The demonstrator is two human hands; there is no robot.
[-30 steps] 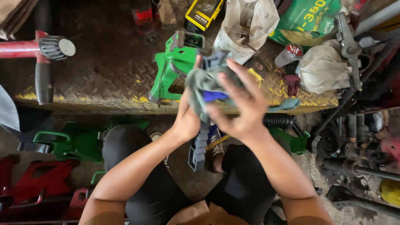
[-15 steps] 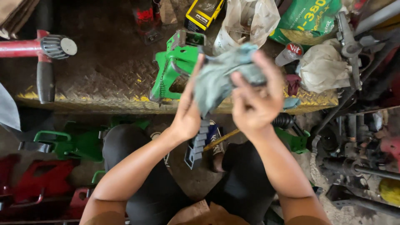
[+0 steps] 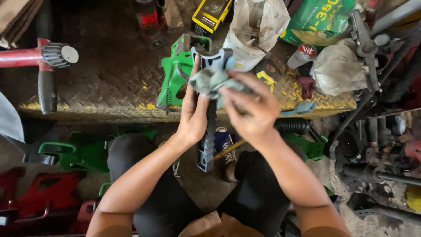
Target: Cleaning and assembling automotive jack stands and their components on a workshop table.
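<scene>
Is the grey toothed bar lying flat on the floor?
No, the left hand holds the grey toothed bar upright in the air while the right hand presses a cloth on it.

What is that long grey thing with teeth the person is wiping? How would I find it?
Start at the yellow-edged metal step running across the picture. In front of its middle, the left hand holds a grey toothed bar upright, while the right hand presses a pale green rag on its forked top. Unlike the green stand behind it, it is grey, narrow and notched along one edge.
</scene>
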